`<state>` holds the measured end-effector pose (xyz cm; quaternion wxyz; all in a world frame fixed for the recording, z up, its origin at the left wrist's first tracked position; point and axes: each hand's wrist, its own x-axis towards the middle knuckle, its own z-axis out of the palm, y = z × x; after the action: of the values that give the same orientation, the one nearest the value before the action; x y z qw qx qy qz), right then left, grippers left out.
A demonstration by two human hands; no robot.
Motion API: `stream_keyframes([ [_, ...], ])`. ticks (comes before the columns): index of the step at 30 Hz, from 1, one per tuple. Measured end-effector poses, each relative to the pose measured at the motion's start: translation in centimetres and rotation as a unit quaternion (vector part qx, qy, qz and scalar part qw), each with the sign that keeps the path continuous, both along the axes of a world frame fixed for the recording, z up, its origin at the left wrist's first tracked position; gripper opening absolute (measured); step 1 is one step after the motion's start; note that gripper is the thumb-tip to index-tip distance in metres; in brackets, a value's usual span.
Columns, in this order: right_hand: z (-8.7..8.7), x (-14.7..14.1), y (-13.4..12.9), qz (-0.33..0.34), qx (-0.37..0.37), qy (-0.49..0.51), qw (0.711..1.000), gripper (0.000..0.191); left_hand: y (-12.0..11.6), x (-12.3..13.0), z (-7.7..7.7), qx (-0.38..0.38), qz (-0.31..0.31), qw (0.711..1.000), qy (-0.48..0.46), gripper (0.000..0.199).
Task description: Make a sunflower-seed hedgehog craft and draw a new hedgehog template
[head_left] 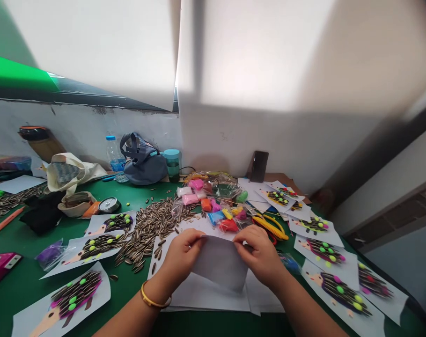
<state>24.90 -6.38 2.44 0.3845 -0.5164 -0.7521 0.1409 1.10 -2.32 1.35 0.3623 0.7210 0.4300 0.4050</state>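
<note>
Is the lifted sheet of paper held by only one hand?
No, the left hand and the right hand both pinch the sheet of paper near its far edge.

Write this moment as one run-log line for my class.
Left hand: pinching paper | Right hand: pinching same paper | Below: white sheets | Beyond: striped seeds, colourful packets

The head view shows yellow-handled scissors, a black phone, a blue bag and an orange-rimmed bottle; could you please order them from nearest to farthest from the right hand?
1. Yellow-handled scissors: just beyond the right hand.
2. Black phone: farther back, upright near the wall.
3. Blue bag: at the back, left of centre.
4. Orange-rimmed bottle: far left, by the wall.
</note>
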Motion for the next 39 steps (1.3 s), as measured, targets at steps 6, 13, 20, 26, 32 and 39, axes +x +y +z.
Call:
stream_keyframes([
  [6,-0.9,2.4,1.4,-0.095,-0.067,0.11,0.987,0.016,1.3,-0.9,-0.4,-0.088,0.099,0.986,-0.101,0.026],
  [13,-1.9,0.1,0.6,0.053,-0.302,0.311,0.9,0.042,0.7,-0.2,-0.3,-0.152,0.09,0.972,-0.153,0.034],
  [20,-3.0,-0.1,1.5,-0.062,-0.257,0.455,0.85,0.043,1.1,-0.6,-0.3,-0.139,0.116,0.948,-0.261,0.044],
  [26,-4.1,-2.5,1.0,-0.046,-0.201,0.502,0.84,0.041,-1.9,2.2,-0.2,-0.304,-0.113,0.895,-0.306,0.047],
  [32,-2.8,-0.2,1.0,0.032,-0.16,0.254,0.953,0.049,-1.8,2.7,-0.9,-0.354,-0.025,0.849,-0.392,0.039],
  [39,-3.4,8.0,3.9,-0.295,-0.143,-0.24,0.914,0.044,-0.5,1.7,-0.3,-0.349,0.068,0.832,-0.425,0.042],
])
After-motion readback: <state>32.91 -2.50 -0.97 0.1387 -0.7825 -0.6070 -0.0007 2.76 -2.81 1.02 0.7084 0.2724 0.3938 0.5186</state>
